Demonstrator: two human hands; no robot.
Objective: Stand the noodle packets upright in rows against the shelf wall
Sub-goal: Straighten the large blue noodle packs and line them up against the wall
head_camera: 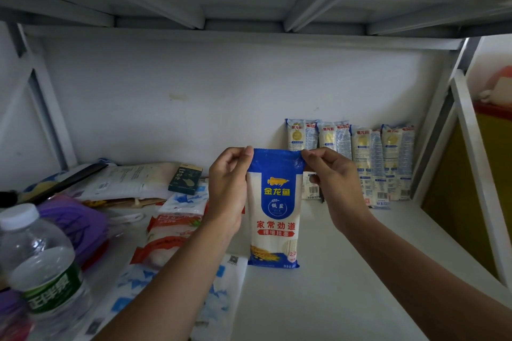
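A blue and white noodle packet [275, 210] stands upright in the middle of the white shelf [346, 271]. My left hand [228, 191] pinches its top left corner and my right hand [332, 183] pinches its top right corner. Behind it, several similar noodle packets [360, 158] lean upright in a row against the back wall [194, 91], toward the right end. One packet in that row is partly hidden by my right hand.
To the left lie a heap of flat bags [177, 230], a small dark box [185, 178], a purple object [74, 227] and a water bottle [44, 266] near the front. The shelf's right frame [471, 160] and the upper shelf [249, 8] bound the space.
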